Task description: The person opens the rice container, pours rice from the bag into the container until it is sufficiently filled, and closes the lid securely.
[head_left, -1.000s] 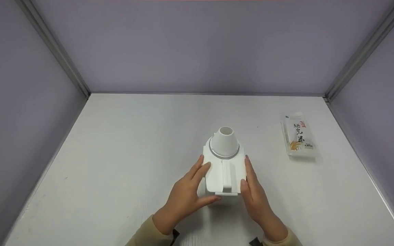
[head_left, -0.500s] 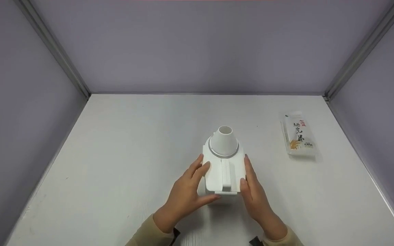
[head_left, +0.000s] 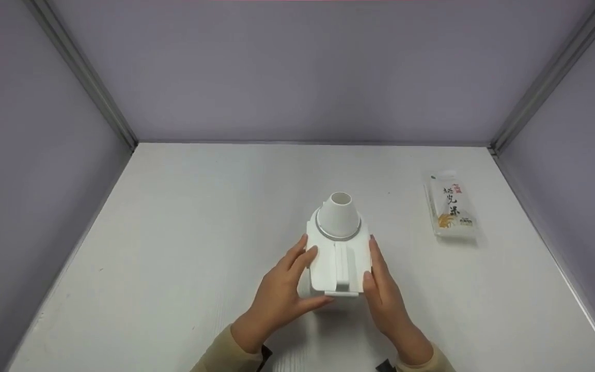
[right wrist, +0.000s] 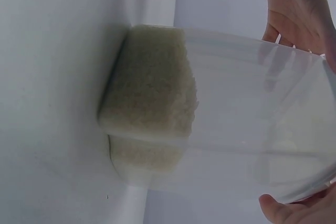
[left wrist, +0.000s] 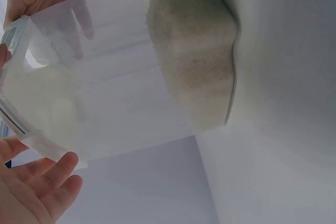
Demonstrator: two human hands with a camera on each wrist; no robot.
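Observation:
A tall clear rice container (left wrist: 115, 66) stands upright on the table, with pale rice (right wrist: 152, 82) filling its lower part. Its white lid (head_left: 323, 266) carries a cone-shaped spout (head_left: 339, 219) with a round open top, and a raised bar toward the front. My left hand (head_left: 277, 299) grips the lid's left edge, thumb along the front and a fingertip on top. On the opposite side my right hand (head_left: 388, 302) holds the lid's right edge, fingers running along the side and thumb near the front corner. Both wrist views show the hands around the container's upper end.
A printed bag of rice (head_left: 451, 206) lies on the white table (head_left: 184, 222) at the right, apart from the container. Grey panels (head_left: 302, 72) with metal corner posts enclose the back and both sides.

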